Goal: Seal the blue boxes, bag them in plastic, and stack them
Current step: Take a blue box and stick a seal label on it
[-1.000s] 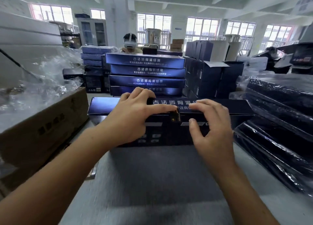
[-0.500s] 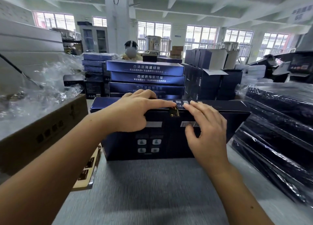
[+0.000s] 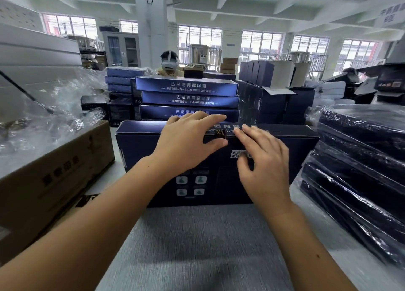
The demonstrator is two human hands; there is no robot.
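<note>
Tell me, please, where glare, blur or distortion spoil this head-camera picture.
Head view: the windows are blown out; glare streaks the bagged boxes on the right; the edges smear and bend, wide-angle; the left hand, right hand and blue box at centre look fairly sharp.

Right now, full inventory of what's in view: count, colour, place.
box: 1, dark blue, upright on table, centre
seal: 1, gold, box's top front edge, between the hands
stacked boxes: 3 visible, blue, behind the box
bagged boxes: several, dark in clear plastic, stacked right
upright boxes: several, dark blue, back right
carton: 1, brown, left
plastic: loose heap, clear, over the carton
table: 1, grey, foreground
person: 1, white headset, behind the stacked boxes
left hand: fingers flat on box top, thumb on front
right hand: fingers pressing top edge beside the seal
</note>
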